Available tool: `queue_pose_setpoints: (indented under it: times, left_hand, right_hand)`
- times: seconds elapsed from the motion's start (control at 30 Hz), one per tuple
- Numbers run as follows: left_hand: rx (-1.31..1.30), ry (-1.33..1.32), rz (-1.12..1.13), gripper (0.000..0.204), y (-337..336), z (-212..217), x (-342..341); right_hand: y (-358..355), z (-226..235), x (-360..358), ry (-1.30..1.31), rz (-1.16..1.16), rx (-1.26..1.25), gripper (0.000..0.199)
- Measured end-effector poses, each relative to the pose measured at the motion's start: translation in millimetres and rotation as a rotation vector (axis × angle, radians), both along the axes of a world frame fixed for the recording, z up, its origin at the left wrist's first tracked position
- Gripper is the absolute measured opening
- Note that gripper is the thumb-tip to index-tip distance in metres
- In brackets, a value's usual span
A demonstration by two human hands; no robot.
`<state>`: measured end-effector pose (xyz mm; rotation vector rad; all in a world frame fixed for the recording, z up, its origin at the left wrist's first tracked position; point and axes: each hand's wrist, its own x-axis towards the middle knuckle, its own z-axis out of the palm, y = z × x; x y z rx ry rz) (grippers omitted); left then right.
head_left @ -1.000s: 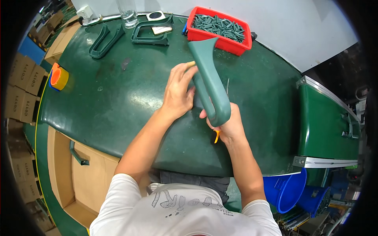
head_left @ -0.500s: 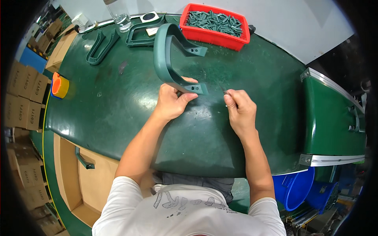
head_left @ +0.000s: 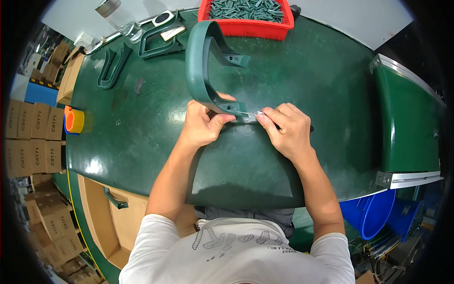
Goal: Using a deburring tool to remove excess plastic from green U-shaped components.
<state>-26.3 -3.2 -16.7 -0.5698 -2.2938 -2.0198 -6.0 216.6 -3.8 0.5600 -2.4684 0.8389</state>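
Note:
My left hand [head_left: 201,125] is closed round the lower end of a green U-shaped plastic armrest [head_left: 195,71], which stands up over the table with its two holed end tabs pointing right. My thumb presses just under the lower tab. In my right hand [head_left: 288,128] is a slim tool [head_left: 258,113], pinched between thumb and fingers. Its thin pale tip reaches the edge of that lower tab, and a dark end shows behind the hand. Most of the tool is hidden by my fingers, so its exact kind is unclear.
Two similar green armrests [head_left: 112,68] [head_left: 161,40] lie at the back left, near a glass bottle [head_left: 125,23]. A red bin [head_left: 250,31] of small green pieces stands at the back. An orange tape roll [head_left: 74,121] sits at the left edge. A cardboard box [head_left: 97,222] is below left.
My right hand has brought the tool left to the armrest's lower tab; before, it was apart from it. The left hand keeps its grip. The whole view has shifted slightly.

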Motion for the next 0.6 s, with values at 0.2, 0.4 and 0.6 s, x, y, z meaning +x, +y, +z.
queue_pose_setpoints:
  times: [0.2,0.4,0.6]
  left_hand:
    - [0.08,-0.034,-0.027,0.038,2.1,0.4,1.9]
    - [0.087,0.0,-0.024,0.033,7.3,3.4,2.6]
    - [0.173,-0.042,-0.028,0.034,10.0,3.3,4.1]
  right_hand:
    - [-0.4,-3.3,-0.1,0.016,-0.035,-0.03,0.017]
    - [1.6,-8.7,-3.6,0.071,-0.025,-0.053,0.016]
    - [3.5,-10.9,-5.0,0.061,-0.058,-0.095,0.017]
